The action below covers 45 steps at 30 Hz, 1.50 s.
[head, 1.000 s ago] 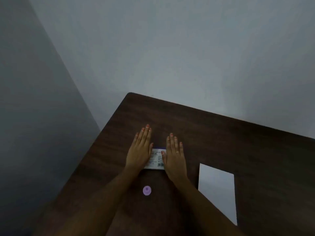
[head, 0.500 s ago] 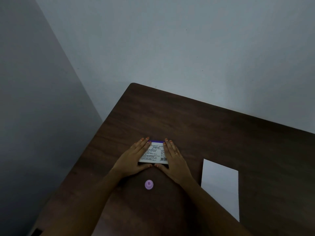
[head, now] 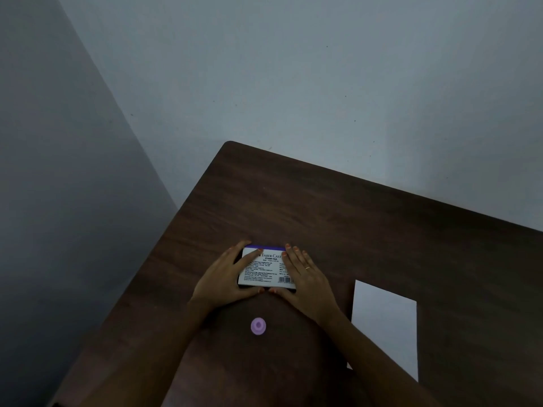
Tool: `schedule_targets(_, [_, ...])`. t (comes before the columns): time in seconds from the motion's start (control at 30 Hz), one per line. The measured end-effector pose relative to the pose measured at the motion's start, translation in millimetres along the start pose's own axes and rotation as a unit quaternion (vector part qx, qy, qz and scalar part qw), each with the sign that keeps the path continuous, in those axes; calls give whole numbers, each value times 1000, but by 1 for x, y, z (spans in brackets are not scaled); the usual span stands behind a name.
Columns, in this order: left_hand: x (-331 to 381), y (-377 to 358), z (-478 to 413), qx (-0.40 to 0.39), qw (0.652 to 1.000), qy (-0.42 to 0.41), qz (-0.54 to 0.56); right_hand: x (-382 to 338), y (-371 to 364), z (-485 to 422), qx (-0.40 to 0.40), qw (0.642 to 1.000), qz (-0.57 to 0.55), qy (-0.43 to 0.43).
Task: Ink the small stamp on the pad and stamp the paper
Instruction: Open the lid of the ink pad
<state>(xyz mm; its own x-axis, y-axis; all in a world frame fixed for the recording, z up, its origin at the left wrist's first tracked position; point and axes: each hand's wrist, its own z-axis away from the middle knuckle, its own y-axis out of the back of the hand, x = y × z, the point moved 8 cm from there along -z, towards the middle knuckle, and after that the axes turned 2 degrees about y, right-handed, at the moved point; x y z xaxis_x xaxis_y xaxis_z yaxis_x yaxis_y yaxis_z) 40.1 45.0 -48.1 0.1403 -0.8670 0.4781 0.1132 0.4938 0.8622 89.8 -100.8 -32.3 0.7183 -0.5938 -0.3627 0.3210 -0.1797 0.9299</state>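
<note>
A closed stamp pad box (head: 264, 268) with a white printed label and a purple far edge lies on the dark wooden table (head: 382, 236). My left hand (head: 226, 277) grips its left side, fingers on the lid and thumb at the near edge. My right hand (head: 305, 277), with a ring, grips its right side the same way. A small round pink stamp (head: 258, 326) stands on the table just in front of the box, between my forearms. A white sheet of paper (head: 388, 327) lies to the right of my right forearm.
The table's far corner (head: 230, 143) meets grey walls at the back and left. The table's left edge runs diagonally down toward me.
My hands went from lying flat on either side of the box to gripping its sides with thumbs at the near edge. The camera tilted slightly.
</note>
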Motion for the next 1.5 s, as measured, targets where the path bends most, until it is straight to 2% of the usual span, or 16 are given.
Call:
schedule_targets(0.17, [4, 8, 1, 27, 999, -18, 35, 3, 6, -6, -27, 999, 33, 15])
schedule_targets(0.27, [4, 13, 2, 51, 994, -1, 93, 1, 21, -12, -1, 999, 6, 31])
schedule_targets(0.37, [0, 14, 2, 53, 990, 30, 129, 3, 46, -23, 66, 993, -97, 19])
schedule_targets(0.5, [2, 16, 1, 51, 990, 32, 129, 11, 67, -44, 122, 962, -241, -31])
schedule_targets(0.63, [4, 14, -2, 35, 993, 29, 112, 12, 80, -69, 197, 961, -189, -38])
schedule_targets(0.77, [4, 10, -1, 29, 997, 10, 71, 16, 76, -87, 215, 965, -141, -59])
schedule_targets(1.33, [-6, 1, -4, 32, 999, -3, 27, 37, 44, -112, 116, 986, -71, -95])
schedule_targets(1.4, [-6, 1, -3, 32, 999, 2, 34, 38, 49, -108, 126, 979, -109, -120])
schedule_targets(1.5, [-4, 3, -2, 37, 998, 7, 47, 43, 67, -88, 221, 927, -236, -188])
